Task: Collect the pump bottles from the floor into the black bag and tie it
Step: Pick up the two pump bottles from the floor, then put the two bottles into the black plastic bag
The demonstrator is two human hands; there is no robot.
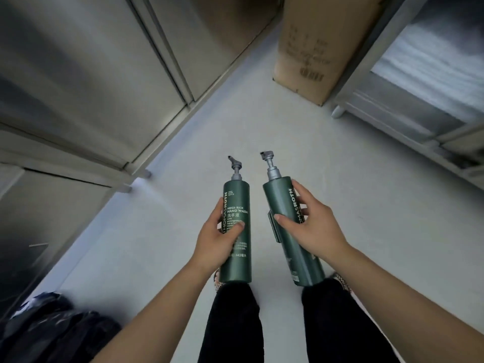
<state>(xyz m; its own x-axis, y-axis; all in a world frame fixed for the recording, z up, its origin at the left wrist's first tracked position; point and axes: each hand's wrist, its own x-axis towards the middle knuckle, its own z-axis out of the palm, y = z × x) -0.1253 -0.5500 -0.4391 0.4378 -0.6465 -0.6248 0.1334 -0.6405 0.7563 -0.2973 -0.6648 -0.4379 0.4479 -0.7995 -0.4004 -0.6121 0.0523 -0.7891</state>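
My left hand [216,233] grips one dark green plastic pump bottle [235,231], my right hand [311,224] another green pump bottle [290,226], above open pale floor [262,132] between grey metal cabinets [78,74]; crumpled black plastic bag [52,328] lies lower left.

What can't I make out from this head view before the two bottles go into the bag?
- Black bag: cut off by the lower-left edge; its opening and contents are not visible.
- Right bottle: label turned away and covered by the right hand.
- Left bottle: small print under the left hand is hidden.
- Cardboard box print: blurred.
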